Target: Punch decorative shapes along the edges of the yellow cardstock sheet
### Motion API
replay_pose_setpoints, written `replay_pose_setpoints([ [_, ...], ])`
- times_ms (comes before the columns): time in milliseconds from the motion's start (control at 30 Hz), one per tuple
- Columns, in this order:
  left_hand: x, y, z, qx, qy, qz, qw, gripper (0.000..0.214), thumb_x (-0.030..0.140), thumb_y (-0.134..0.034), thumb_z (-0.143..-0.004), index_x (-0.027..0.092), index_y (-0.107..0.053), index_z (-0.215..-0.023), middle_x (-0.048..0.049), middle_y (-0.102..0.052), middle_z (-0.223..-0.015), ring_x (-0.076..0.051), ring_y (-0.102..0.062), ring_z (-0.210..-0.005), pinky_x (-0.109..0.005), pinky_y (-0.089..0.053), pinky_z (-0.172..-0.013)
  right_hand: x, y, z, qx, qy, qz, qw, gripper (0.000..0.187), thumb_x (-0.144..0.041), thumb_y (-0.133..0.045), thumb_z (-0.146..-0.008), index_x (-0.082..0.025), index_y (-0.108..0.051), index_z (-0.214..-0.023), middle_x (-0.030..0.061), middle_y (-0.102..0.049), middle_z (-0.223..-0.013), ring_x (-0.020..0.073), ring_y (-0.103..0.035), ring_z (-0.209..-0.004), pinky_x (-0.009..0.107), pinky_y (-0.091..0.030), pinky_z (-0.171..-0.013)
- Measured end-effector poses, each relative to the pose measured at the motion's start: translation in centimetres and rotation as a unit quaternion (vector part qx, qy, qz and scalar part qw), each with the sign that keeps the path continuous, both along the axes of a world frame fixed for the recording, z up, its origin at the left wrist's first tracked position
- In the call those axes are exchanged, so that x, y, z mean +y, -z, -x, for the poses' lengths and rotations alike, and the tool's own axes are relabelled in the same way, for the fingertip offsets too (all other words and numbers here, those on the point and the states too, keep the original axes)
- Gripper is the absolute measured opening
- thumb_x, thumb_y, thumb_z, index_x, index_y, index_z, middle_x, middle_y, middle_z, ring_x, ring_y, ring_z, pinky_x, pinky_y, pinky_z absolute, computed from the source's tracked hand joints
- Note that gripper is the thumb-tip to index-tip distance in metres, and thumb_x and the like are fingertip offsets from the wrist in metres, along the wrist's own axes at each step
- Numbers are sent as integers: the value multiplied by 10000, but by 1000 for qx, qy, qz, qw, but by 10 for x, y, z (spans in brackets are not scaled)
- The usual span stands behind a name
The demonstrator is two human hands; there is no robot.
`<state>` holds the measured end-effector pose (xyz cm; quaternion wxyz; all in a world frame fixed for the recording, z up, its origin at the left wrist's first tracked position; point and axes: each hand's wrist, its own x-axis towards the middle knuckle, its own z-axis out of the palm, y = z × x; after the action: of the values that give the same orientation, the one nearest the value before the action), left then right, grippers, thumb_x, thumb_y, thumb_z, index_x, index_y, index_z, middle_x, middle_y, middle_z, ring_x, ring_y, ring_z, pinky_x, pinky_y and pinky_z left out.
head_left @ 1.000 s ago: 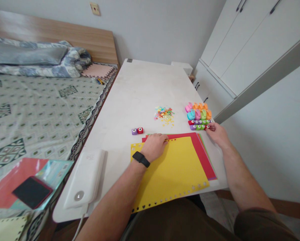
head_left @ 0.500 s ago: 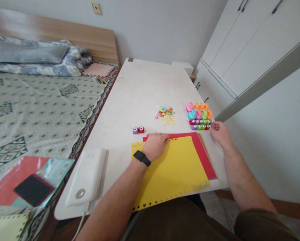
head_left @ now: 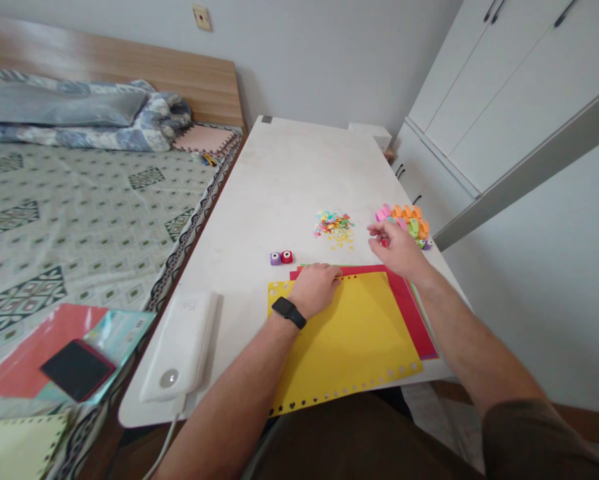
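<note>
My left hand, with a black watch on its wrist, lies over the upper edge of a yellow paper sheet, its fingers curled together at that edge. Small shaped holes run along the sheet's borders. My right hand hovers over rows of small craft punches, thumb and fingers apart, partly hiding them. Some red shows between its fingers. A purple punch and a red punch stand side by side beyond the sheet's upper left corner.
Beneath the yellow sheet lie red paper and other coloured sheets. Colourful cut-outs are heaped mid-table. A white corded device stands at left. On the bed lie a dark tablet-like device and a clear packet. White cabinets flank the right.
My right hand has moved left and a little farther away, from the right end of the punch rows to their left part. My left hand stays on the yellow sheet.
</note>
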<state>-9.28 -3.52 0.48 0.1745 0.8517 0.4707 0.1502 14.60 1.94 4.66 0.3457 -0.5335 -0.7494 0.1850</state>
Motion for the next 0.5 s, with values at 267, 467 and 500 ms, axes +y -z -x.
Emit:
replay_pose_setpoints([
  [267,2,10,-2,-22,-8,-8,1000,296,222,-524,-982,160,-706,-1208,-135,-725,-1243,-283,-655,-1187,-430,-493,-1065,11,-7,121,-110,-201,41,973,347,-199,-718,-860,-207,-698,-1207,82,-690,-1123,224,-642,-964,362,-497,-878],
  [467,3,18,-6,-9,-27,-73,997,417,204,-516,-960,161,-621,-1362,-125,-693,-1327,-291,-600,-1285,-450,-441,-1142,31,0,176,-259,-250,36,932,337,-326,-704,-894,-175,-737,-1193,130,-713,-1196,275,-644,-1107,356,-478,-951],
  [500,3,21,-6,-1,-34,-87,996,429,198,-517,-954,165,-616,-1371,-121,-706,-1297,-295,-610,-1269,-450,-446,-1132,32,1,183,-277,-254,31,926,343,-339,-698,-893,-178,-737,-1194,130,-720,-1191,279,-647,-1101,359,-482,-946],
])
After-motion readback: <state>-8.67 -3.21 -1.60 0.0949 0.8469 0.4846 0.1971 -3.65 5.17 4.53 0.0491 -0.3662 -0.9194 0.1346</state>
